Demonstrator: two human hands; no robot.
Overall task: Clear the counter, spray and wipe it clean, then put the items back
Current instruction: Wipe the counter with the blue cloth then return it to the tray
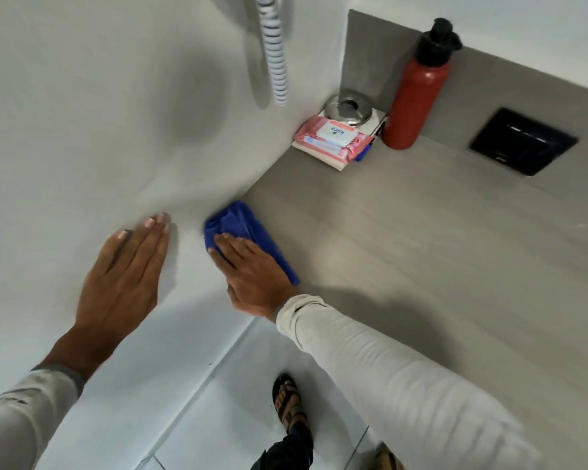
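One view only here, worn on the person's head and tilted steeply forward and down. It looks along both outstretched arms, so the hands sit close in the lower middle, the left hand [124, 276] against the white wall [82, 130] and the right hand [252, 276] at the near corner of the grey surface [421, 249]. The wide lens bends the wall and surface edges. Farther off, towards the top right, stands a red bottle [418, 93]. Straight below, the floor tiles [218, 418] and a sandalled foot [287, 401] show.
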